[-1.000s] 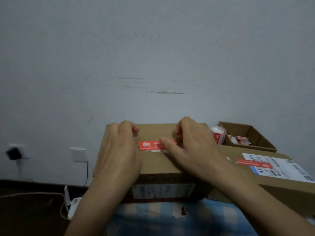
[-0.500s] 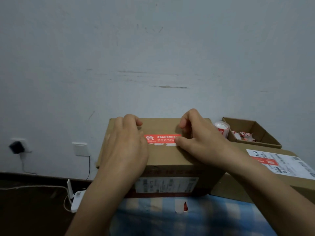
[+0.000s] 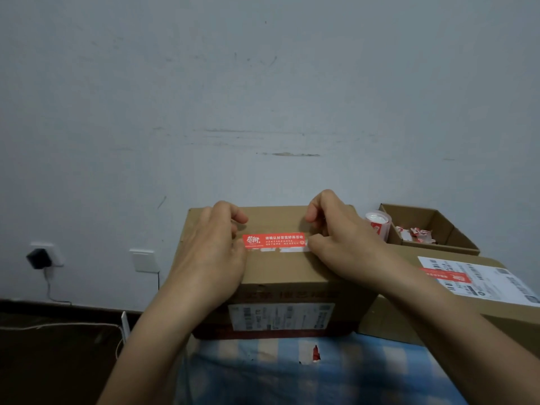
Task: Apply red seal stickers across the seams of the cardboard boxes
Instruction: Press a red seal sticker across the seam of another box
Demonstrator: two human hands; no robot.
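A closed cardboard box (image 3: 280, 273) stands in front of me on a blue checked cloth (image 3: 292, 375). A red seal sticker (image 3: 274, 240) lies across the seam on its top, over strips of white tape. My left hand (image 3: 216, 252) rests on the box top, its thumb pressing the sticker's left end and its fingers curled. My right hand (image 3: 347, 244) presses the right end with its thumb, fingers also curled. A roll of red stickers (image 3: 378, 223) stands just behind the box on the right.
A flatter box (image 3: 409, 258) with a white shipping label and its own red sticker (image 3: 447, 277) lies to the right. Behind it is a small open box (image 3: 455, 244) holding crumpled sticker scraps. The wall is close behind; a socket with a plug (image 3: 41, 257) and cables are at the lower left.
My thumbs have slid apart along the sticker: a second ago the right thumb covered its middle, now the whole printed face shows between the hands.
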